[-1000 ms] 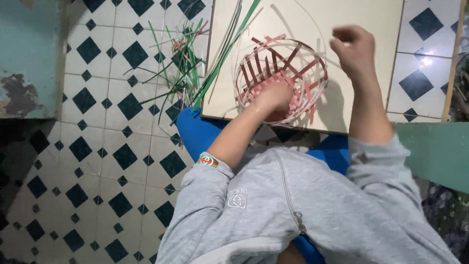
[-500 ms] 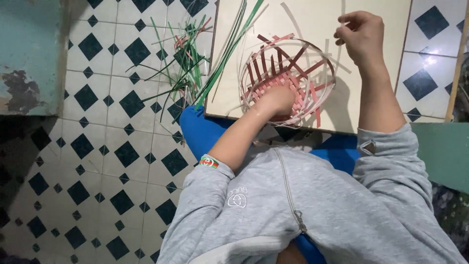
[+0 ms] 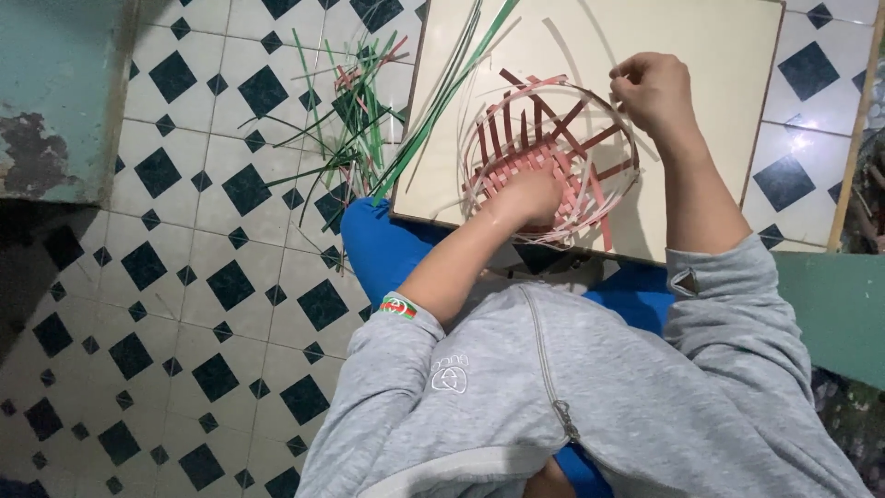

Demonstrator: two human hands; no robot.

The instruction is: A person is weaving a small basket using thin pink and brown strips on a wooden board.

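since a moment ago my right hand (image 3: 651, 90) has drawn back toward the far rim of the basket (image 3: 551, 159) and now pinches a pale strip there between closed fingertips, while my left hand (image 3: 528, 195) has stayed pressed down inside the basket, fingers curled onto the woven bottom; i cannot tell whether it actually grips a strip or only holds the weave flat. the basket sits on a cream board (image 3: 719, 55) laid across my lap, near the board's front edge and roughly in its middle. it is half built, with dark red and pink strips crossed in the base and pale strips circling as a low, loose wall, and apart from my left hand i see only the weave inside. a few long green strips (image 3: 442, 97) lie slanted over the board's left edge. beyond that edge the floor (image 3: 184, 277) is white tile with dark diamond insets, and a loose heap of green and reddish strips (image 3: 355, 120) lies scattered on it. a worn teal surface (image 3: 55, 92) stands at the far left.
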